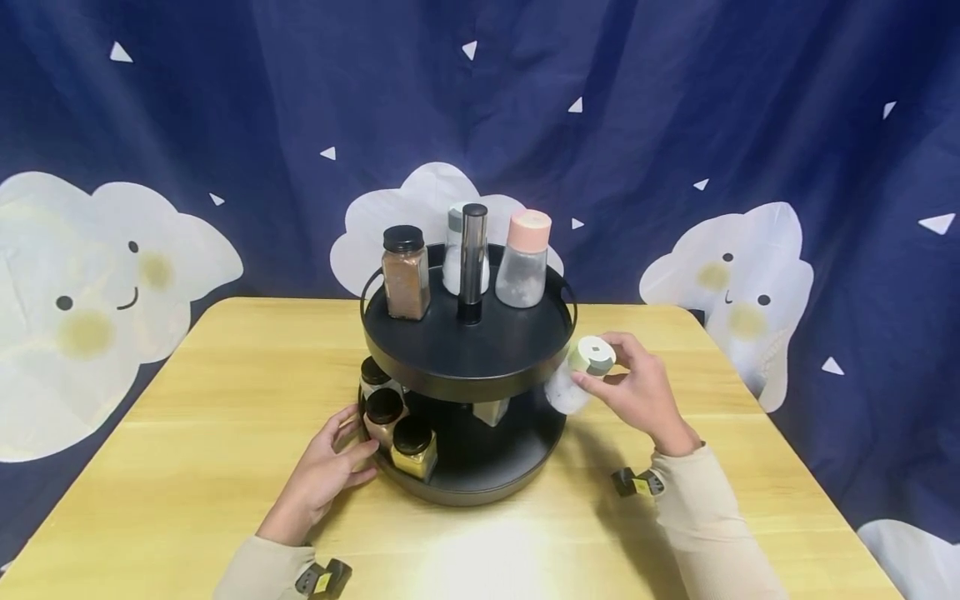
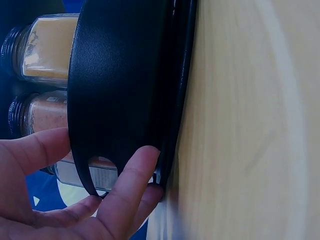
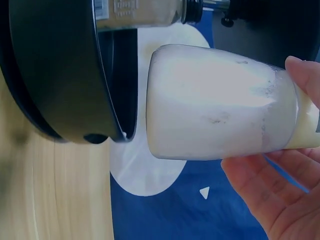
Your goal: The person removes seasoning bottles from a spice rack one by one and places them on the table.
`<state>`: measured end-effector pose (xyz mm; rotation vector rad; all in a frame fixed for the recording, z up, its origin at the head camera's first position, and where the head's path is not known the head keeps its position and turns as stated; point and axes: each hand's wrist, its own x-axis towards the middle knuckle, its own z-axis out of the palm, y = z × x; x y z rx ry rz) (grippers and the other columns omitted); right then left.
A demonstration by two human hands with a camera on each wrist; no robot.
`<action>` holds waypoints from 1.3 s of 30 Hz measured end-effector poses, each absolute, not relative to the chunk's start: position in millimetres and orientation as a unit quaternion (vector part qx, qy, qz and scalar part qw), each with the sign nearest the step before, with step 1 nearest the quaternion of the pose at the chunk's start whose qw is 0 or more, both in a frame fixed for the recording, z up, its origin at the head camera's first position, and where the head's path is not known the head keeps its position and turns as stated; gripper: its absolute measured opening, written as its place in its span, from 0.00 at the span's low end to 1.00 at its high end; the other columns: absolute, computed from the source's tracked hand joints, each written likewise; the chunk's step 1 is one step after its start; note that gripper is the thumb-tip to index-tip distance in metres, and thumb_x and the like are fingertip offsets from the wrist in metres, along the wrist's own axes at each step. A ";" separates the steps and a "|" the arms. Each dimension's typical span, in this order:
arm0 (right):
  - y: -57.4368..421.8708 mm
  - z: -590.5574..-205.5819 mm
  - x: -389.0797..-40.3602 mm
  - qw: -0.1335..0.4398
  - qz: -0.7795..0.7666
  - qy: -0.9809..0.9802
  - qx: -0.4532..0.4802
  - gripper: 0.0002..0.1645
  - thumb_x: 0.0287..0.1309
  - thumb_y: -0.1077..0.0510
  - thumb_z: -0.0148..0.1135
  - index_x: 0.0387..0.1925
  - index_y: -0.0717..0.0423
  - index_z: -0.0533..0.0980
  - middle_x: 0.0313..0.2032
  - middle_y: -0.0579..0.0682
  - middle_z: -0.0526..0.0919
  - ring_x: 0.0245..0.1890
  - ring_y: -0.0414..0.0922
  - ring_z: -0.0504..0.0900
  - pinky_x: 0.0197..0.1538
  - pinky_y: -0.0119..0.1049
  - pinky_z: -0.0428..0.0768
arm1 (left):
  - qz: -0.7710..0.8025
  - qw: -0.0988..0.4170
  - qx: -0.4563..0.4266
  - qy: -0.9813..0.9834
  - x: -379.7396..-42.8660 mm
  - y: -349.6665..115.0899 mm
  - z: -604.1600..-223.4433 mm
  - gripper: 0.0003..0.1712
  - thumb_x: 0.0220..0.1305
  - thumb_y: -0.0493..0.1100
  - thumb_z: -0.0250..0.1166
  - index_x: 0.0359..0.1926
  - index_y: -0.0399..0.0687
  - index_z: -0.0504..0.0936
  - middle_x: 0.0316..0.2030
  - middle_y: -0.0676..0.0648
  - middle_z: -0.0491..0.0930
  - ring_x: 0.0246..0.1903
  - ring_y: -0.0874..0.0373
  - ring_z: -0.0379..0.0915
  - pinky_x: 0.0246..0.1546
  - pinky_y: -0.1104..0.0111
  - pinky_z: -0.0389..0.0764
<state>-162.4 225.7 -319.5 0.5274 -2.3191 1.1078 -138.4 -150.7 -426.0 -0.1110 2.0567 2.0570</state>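
A black two-tier turntable rack stands on the table. My left hand grips the lower tier's side near its handle cutout, thumb at the rim and fingers against the outer wall. Beside it on that tier sit black-lidded jars, among them a yellow-filled jar and a reddish-brown one. My right hand pinches a white-filled seasoning shaker by its pale green cap. The tilted shaker is at the rack's right side, its base beyond the lower tier's rim in the right wrist view.
On the upper tier are a brown-filled jar, a pink-capped shaker and another shaker partly behind the centre post. Another jar stands on the lower tier, mostly hidden. A blue cloud-print curtain hangs behind.
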 end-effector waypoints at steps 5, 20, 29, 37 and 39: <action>232.8 -318.4 -161.4 0.263 0.403 -0.857 0.184 0.29 0.33 0.74 0.75 0.42 0.72 0.72 0.30 0.63 0.85 0.31 0.27 0.77 0.29 0.15 0.78 | 0.700 0.117 -0.034 0.703 -136.8 -151.7 -427.6 0.43 0.66 0.35 0.58 0.73 0.44 0.42 0.72 0.30 0.42 0.62 0.35 0.58 0.50 0.53 0.80; 253.9 -325.8 -166.2 0.264 0.404 -0.863 0.148 0.28 0.37 0.72 0.74 0.44 0.73 0.71 0.35 0.66 0.83 0.34 0.22 0.75 0.29 0.13 0.77 | 0.701 0.119 -0.034 0.703 -137.5 -152.9 -429.2 0.43 0.66 0.35 0.58 0.73 0.44 0.43 0.71 0.30 0.43 0.61 0.36 0.60 0.49 0.53 0.81; 260.8 -334.1 -171.5 0.264 0.402 -0.867 0.130 0.28 0.39 0.72 0.74 0.44 0.72 0.71 0.36 0.66 0.84 0.33 0.24 0.75 0.30 0.13 0.76 | 0.697 0.120 -0.036 0.707 -137.0 -152.3 -428.4 0.43 0.66 0.35 0.59 0.73 0.44 0.43 0.71 0.30 0.44 0.60 0.37 0.60 0.50 0.54 0.81; 279.7 -358.4 -188.9 0.269 0.391 -0.873 0.115 0.30 0.39 0.66 0.76 0.46 0.68 0.72 0.37 0.64 0.85 0.34 0.27 0.77 0.31 0.13 0.76 | 0.695 0.118 -0.037 0.708 -136.8 -151.9 -428.3 0.43 0.66 0.35 0.58 0.73 0.44 0.42 0.71 0.30 0.44 0.61 0.37 0.59 0.50 0.54 0.81; 284.5 -364.3 -193.1 0.268 0.386 -0.876 0.109 0.31 0.39 0.63 0.77 0.46 0.67 0.72 0.37 0.63 0.85 0.35 0.34 0.80 0.32 0.13 0.76 | 0.695 0.118 -0.037 0.708 -136.8 -151.7 -428.1 0.43 0.66 0.35 0.58 0.73 0.44 0.42 0.71 0.30 0.44 0.61 0.37 0.59 0.50 0.54 0.81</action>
